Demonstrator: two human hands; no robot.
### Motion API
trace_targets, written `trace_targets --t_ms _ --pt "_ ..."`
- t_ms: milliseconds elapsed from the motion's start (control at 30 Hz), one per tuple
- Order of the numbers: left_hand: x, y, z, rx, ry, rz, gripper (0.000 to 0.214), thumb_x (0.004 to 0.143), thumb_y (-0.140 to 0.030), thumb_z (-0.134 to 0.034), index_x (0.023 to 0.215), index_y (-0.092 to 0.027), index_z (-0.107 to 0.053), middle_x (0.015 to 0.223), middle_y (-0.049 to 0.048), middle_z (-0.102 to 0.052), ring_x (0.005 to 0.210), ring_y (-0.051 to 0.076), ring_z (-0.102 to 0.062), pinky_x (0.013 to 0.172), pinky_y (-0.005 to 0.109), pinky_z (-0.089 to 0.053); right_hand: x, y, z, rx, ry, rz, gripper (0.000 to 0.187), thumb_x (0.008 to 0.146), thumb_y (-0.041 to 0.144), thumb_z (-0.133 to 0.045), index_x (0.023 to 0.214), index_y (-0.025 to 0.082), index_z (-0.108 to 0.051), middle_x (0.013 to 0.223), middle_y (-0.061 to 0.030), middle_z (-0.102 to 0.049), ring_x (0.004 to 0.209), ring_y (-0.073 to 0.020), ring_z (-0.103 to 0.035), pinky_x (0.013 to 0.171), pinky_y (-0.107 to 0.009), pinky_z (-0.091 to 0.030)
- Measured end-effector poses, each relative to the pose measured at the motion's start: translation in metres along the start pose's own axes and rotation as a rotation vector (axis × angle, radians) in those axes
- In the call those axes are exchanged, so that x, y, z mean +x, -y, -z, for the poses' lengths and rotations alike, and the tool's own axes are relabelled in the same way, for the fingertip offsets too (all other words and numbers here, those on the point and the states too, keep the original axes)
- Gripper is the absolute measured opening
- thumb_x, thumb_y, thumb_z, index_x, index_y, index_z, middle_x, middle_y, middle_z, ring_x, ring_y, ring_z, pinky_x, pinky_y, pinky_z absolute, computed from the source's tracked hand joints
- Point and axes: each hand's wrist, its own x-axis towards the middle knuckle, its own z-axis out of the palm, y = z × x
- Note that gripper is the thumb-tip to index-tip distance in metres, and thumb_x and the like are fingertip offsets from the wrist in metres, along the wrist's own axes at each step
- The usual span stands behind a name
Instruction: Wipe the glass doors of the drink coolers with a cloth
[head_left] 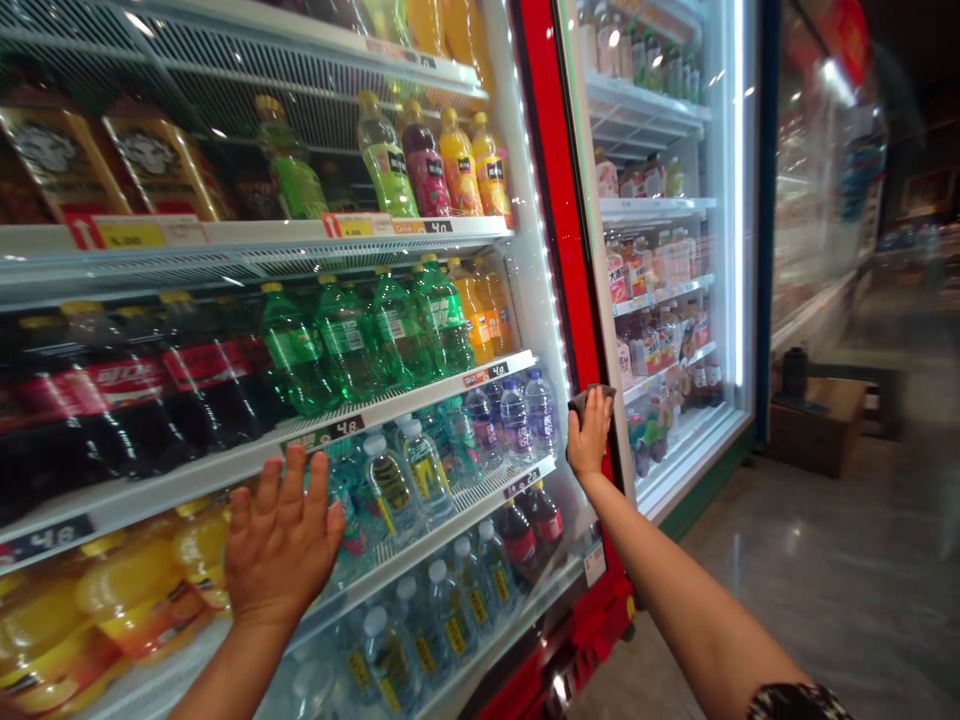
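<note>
Left hand [283,535] open, fingers spread, flat against the cooler's glass door [225,270], level with bottled water [391,490]. Right hand [590,435] presses a grey cloth [591,400] to the glass beside the red door frame [559,230]; firmness of hold cannot be told.

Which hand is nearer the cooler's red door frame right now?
Right: the right hand is just beside the red door frame; the left hand is farther left, in front of the bottled water.

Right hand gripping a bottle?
No, the right hand is pressing a grey cloth against the red-framed glass door of the drinks cooler, with no bottle in it.
</note>
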Motion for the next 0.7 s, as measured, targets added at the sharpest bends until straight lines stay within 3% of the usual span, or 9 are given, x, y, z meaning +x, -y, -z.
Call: trace_targets --t_ms 133,200,300,367,433,567,700 --pt "0.000 0.000 0.001 -0.020 0.012 0.017 0.086 0.091 -0.024 -0.061 0.163 -0.030 -0.015 0.170 -0.0002 -0.013 0.158 0.020 -0.008 0.131 0.041 0.001 0.021 0.039 -0.002 0.009 0.045 0.145 0.069 0.100 0.034 -0.039 0.163 0.024 -0.015 0.167 -0.0132 -0.026 0.158 -0.0321 -0.008 0.119 -0.067 -0.023" --pt "0.001 -0.002 0.002 -0.016 0.007 0.006 0.086 0.091 -0.023 -0.061 0.163 -0.029 -0.015 0.170 -0.0001 -0.013 0.158 0.018 -0.007 0.131 0.037 0.002 0.008 0.043 0.005 0.005 0.119 0.248 0.072 0.098 0.029 -0.042 0.164 0.025 -0.012 0.168 -0.0125 -0.025 0.158 -0.0316 -0.010 0.120 -0.064 -0.025" --pt "0.002 -0.003 0.003 -0.003 -0.003 0.001 0.086 0.091 -0.022 -0.061 0.163 -0.028 -0.014 0.170 0.0005 -0.013 0.158 0.016 -0.005 0.130 0.033 0.004 -0.021 0.028 0.017 -0.024 0.239 0.404 0.076 0.095 0.022 -0.046 0.164 0.026 -0.013 0.166 -0.0118 -0.030 0.157 -0.0308 -0.013 0.121 -0.062 -0.026" --pt "0.002 -0.003 0.003 -0.003 -0.003 0.007 0.086 0.091 -0.022 -0.061 0.163 -0.028 -0.014 0.170 0.0008 -0.014 0.158 0.016 -0.006 0.130 0.034 0.004 -0.024 0.018 0.019 -0.049 0.231 0.419 0.078 0.093 0.018 -0.046 0.163 0.027 -0.015 0.166 -0.0111 -0.032 0.157 -0.0306 -0.014 0.122 -0.064 -0.024" --pt "0.000 -0.002 0.001 -0.022 0.001 0.017 0.086 0.091 -0.022 -0.061 0.163 -0.029 -0.015 0.170 0.0009 -0.015 0.158 0.017 -0.007 0.131 0.036 0.003 -0.011 0.020 0.014 -0.053 0.149 0.339 0.076 0.093 0.017 -0.043 0.163 0.025 -0.015 0.166 -0.0115 -0.030 0.157 -0.0305 -0.012 0.121 -0.066 -0.022" --pt "-0.003 0.000 -0.001 -0.076 0.033 0.052 0.084 0.092 -0.023 -0.060 0.162 -0.031 -0.015 0.170 0.0004 -0.015 0.158 0.020 -0.009 0.131 0.043 0.002 0.012 0.056 -0.002 -0.020 0.031 0.211 0.070 0.099 0.025 -0.036 0.164 0.023 -0.011 0.168 -0.0123 -0.026 0.158 -0.0310 -0.007 0.120 -0.066 -0.023" --pt "-0.005 0.000 -0.001 -0.067 0.033 0.049 0.084 0.091 -0.024 -0.059 0.163 -0.030 -0.015 0.170 0.0005 -0.014 0.158 0.017 -0.006 0.131 0.040 0.003 -0.026 0.066 0.004 -0.012 0.213 0.452 0.070 0.099 0.029 -0.042 0.163 0.026 -0.017 0.167 -0.0098 -0.030 0.157 -0.0309 -0.014 0.121 -0.063 -0.024"
